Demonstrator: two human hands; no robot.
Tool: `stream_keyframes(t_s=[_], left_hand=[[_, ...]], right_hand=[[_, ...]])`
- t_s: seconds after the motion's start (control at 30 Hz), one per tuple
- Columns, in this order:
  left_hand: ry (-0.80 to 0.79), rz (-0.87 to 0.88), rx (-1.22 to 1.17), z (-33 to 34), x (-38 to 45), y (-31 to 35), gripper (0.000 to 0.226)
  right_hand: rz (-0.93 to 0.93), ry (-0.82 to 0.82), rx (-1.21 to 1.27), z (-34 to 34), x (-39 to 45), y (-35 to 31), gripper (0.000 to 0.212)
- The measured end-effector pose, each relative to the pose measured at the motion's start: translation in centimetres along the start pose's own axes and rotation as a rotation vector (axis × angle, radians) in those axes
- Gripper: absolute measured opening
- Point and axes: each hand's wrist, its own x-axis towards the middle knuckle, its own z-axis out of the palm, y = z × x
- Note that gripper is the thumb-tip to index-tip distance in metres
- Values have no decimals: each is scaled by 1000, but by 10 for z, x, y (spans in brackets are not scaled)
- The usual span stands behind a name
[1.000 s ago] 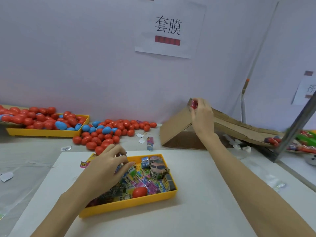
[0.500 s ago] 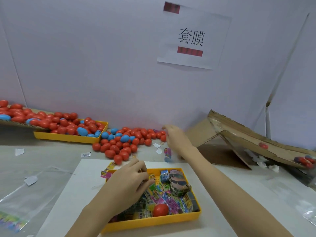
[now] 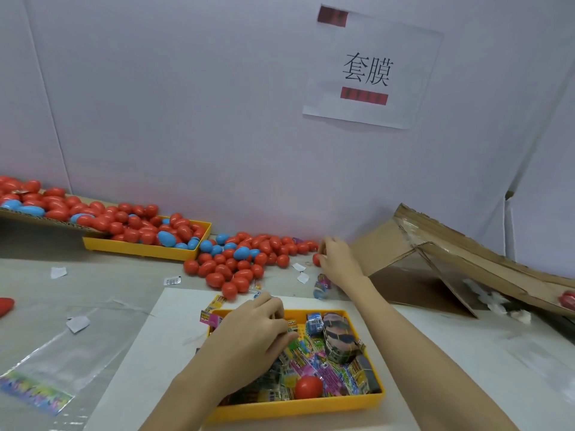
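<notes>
Head view. Yellow plastic tray (image 3: 298,407): left hand (image 3: 255,334) inside, fingers curled among colourful printed wrappers (image 3: 329,371); whether it grasps one cannot be told. Beyond the tray's far right corner: right hand (image 3: 337,259) pinching small red plastic egg (image 3: 316,259).

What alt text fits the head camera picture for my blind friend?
A person's right hand touches a red egg at the edge of a pile of red and blue eggs, while the left hand rests on colourful wrappers in a yellow tray.
</notes>
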Motion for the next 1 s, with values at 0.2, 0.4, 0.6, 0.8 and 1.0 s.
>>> stream_keyframes(t_s=[0.2, 0.4, 0.6, 0.8, 1.0], left_hand=[[58, 74, 5, 5, -1, 3, 45], [161, 76, 36, 1, -2, -2, 48], [376, -44, 9, -3, 1, 2, 27], [439, -33, -385, -7, 4, 15, 39], [517, 5, -475, -8, 5, 30, 47]], right_hand=[[-97, -313, -164, 7, -3, 11, 41], [-24, -30, 74, 10, -12, 8, 24], [-55, 1, 754, -37, -97, -38, 38], [-58, -243, 1225, -59, -187, -56, 30], [60, -336, 1447, -71, -188, -57, 47]])
